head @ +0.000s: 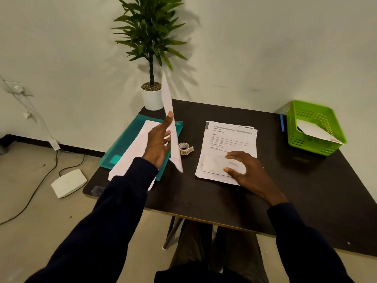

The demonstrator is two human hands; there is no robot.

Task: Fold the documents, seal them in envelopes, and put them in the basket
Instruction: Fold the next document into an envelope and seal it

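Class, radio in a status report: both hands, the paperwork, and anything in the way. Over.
Left hand holds envelope raised, edge-on. Right hand flat on folded sheet atop document stack. Tape roll lies between them; basket unobstructed.

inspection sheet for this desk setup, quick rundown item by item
surface: dark table with a pale edge trim.
job's things: printed documents stacked mid-table, a folded sheet on top; envelope stack on a teal folder at left; tape roll between them; green basket at the far right, holding an envelope.
clutter: blue pen beside the basket; potted plant at the far left corner.
grippers: left hand pinches a raised envelope, blurred; right hand rests flat on the folded sheet.
cables: cables trail from a wall socket across the floor, past a white box.
surroundings: plain wall, bare floor.
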